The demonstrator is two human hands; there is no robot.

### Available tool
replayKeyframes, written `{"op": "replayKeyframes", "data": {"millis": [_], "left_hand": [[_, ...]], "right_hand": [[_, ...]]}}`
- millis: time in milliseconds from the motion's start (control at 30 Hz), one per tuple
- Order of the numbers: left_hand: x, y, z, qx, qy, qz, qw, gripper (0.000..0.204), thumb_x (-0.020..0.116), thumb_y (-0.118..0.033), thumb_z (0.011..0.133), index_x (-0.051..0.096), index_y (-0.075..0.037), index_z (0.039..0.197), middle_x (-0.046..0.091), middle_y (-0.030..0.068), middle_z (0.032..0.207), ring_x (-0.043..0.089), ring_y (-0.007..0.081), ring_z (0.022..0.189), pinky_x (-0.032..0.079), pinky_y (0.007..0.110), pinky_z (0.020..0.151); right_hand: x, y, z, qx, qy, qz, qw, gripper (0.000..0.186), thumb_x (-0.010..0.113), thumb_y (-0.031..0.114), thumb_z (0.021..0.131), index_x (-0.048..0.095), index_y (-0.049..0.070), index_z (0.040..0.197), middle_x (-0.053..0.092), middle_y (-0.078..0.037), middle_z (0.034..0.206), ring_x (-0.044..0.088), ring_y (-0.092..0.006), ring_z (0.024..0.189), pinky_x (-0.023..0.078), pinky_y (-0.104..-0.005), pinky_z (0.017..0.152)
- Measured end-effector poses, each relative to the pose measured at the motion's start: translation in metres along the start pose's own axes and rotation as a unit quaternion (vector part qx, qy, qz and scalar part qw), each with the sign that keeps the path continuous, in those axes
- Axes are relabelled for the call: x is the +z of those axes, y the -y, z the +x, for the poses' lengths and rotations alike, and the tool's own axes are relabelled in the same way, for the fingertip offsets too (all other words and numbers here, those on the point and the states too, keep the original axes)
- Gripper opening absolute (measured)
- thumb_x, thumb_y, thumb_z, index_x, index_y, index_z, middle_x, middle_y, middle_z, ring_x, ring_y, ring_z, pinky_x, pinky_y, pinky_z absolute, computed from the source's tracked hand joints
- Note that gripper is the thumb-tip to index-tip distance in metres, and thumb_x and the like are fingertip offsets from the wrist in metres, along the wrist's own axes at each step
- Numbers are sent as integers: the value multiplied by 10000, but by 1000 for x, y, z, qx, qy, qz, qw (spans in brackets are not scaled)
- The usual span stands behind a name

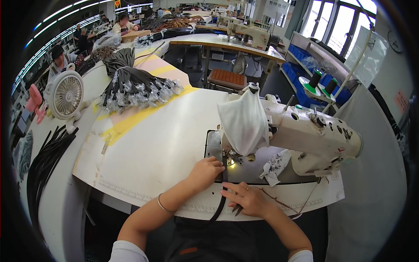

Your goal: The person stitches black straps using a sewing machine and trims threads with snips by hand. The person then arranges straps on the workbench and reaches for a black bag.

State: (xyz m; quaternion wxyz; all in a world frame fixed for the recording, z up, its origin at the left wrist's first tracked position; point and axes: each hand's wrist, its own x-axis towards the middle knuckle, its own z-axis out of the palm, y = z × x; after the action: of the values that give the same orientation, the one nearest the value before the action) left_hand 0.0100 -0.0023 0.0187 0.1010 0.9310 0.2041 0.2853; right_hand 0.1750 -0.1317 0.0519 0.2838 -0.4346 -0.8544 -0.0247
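A narrow black strap (224,176) runs under the needle area of a white sewing machine (312,126) and curves down over the table's front edge. My left hand (206,174) is closed at the strap just in front of the presser foot, fingertips pressed on it. My right hand (248,200) lies nearer to me, its forefinger reaching to the strap. Dark pointed blades, like thread snips (237,208), stick out from under its curled fingers; their handles are hidden. White cloth (244,120) covers the machine's head, and a small lamp lights the needle plate.
A crumpled white cloth with dark bits (276,167) lies right of the needle. Bundled dark straps (131,85) rest at the far left, near a white fan (66,94). Loose black straps (46,168) hang over the left table. Thread cones (315,79) stand behind the machine.
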Motion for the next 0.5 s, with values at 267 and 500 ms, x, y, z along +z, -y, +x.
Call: {"op": "replayKeyframes", "data": {"millis": [267,500], "left_hand": [[-12,24,8,46,40,-10,998,303,586,39,620,673,-38,900,639,89,995,574,230,976,478,326,805],[14,102,50,-164,-126,-146,968,251,579,-46,724,639,-16,966,614,149,1013,541,310,981,425,360,885]], "right_hand": [[17,-5,5,-18,28,50,998,244,682,167,699,610,85,918,607,14,1003,521,-169,714,482,-278,602],[20,-6,4,-26,32,48,998,245,687,173,688,604,84,901,614,21,980,521,-162,699,480,-270,573]]}}
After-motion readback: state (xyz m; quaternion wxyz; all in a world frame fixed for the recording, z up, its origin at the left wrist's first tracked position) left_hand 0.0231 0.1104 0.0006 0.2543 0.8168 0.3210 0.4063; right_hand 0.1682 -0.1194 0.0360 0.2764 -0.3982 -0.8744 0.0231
